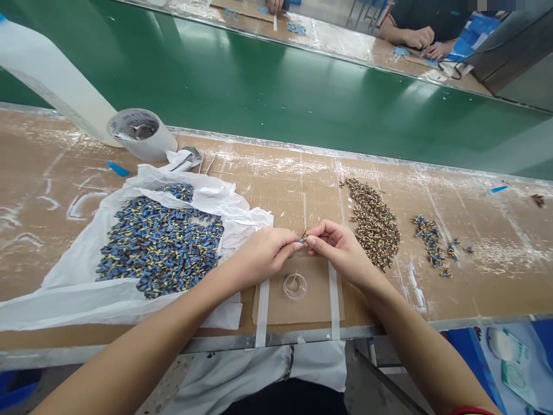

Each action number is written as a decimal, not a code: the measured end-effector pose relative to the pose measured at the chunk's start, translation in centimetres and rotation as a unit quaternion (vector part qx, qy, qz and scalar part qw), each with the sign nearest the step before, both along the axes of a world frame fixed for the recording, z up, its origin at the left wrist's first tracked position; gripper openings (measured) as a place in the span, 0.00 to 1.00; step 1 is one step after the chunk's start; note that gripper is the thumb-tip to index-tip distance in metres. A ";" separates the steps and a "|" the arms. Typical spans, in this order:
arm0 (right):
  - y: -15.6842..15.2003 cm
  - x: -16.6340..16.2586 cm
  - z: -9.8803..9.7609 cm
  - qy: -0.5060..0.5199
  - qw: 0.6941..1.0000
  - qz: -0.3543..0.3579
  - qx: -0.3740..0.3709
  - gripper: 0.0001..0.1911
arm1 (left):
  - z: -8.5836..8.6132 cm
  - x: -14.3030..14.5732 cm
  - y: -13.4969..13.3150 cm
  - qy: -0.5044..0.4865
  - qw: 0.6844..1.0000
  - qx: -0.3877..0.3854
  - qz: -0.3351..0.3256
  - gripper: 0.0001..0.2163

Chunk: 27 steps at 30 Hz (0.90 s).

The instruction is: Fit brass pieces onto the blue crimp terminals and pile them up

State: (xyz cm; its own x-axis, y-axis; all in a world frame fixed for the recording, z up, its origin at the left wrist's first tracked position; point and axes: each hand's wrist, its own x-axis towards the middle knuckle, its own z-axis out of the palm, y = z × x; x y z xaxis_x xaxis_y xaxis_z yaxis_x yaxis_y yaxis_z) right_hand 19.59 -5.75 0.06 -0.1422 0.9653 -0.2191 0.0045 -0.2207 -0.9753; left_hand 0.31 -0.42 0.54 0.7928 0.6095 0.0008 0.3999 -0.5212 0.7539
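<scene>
My left hand (268, 252) and my right hand (339, 249) meet over the cardboard-covered table, fingertips almost touching. Pinched in the left fingers is a small blue piece (302, 239). The right thumb and index finger close on its dark, yellowish end, which may be a separate part; I cannot tell. Just below the hands, a small clear round dish (295, 286) with a thin stick in it rests on a taped cardboard sheet (302, 314). Left of my left hand, a large pile of blue, yellow and dark pieces (159, 242) lies on white cloth (69, 268). A brown-gold heap of small parts (375, 227) lies beside my right hand.
A smaller cluster of blue pieces (430, 239) lies farther right. A wide tape roll (162, 141) stands at back left, with a blue scrap (118, 169) near it. Beyond the table's far edge runs a green belt (268, 98); other people's hands (421, 40) work across it.
</scene>
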 end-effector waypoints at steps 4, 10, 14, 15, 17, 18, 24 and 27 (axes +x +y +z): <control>0.0 -0.1 -0.3 -0.014 0.999 0.000 0.030 0.13 | -0.4 0.2 -0.1 -0.001 1.000 0.020 0.003 0.13; -0.1 0.2 -0.9 -0.192 0.971 0.036 0.141 0.18 | -0.5 0.1 -0.1 -0.007 1.000 0.027 -0.002 0.13; -0.1 0.2 -0.9 -0.283 0.938 0.079 0.185 0.19 | -0.5 0.0 -0.1 -0.010 0.999 0.031 -0.020 0.13; -0.1 0.2 -0.9 -0.291 0.934 0.086 0.190 0.19 | -0.6 0.0 -0.1 -0.011 0.999 0.031 -0.023 0.12; 0.0 0.1 -0.9 -0.292 0.931 0.099 0.196 0.18 | -0.7 0.0 -0.1 -0.014 0.999 0.032 -0.025 0.12; 0.0 0.1 -0.9 -0.289 0.931 0.105 0.200 0.17 | -0.7 0.0 -0.2 -0.015 0.999 0.033 -0.024 0.12; 0.0 -0.2 -1.2 -0.292 0.921 0.129 0.223 0.16 | -1.4 0.1 -0.3 -0.025 0.998 0.058 -0.020 0.13; 0.1 -0.1 -1.3 -0.299 0.915 0.139 0.233 0.16 | -1.7 0.1 -0.3 -0.040 0.996 0.071 -0.027 0.13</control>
State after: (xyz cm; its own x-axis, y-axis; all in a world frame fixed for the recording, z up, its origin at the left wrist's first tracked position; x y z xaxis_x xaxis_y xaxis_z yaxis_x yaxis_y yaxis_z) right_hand 19.46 -5.67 -1.23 -0.3861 0.9183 0.0873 0.5609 0.3088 -0.7682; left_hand 0.37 -0.69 -1.16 0.8189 0.5545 0.1479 0.3101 -0.6444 0.6990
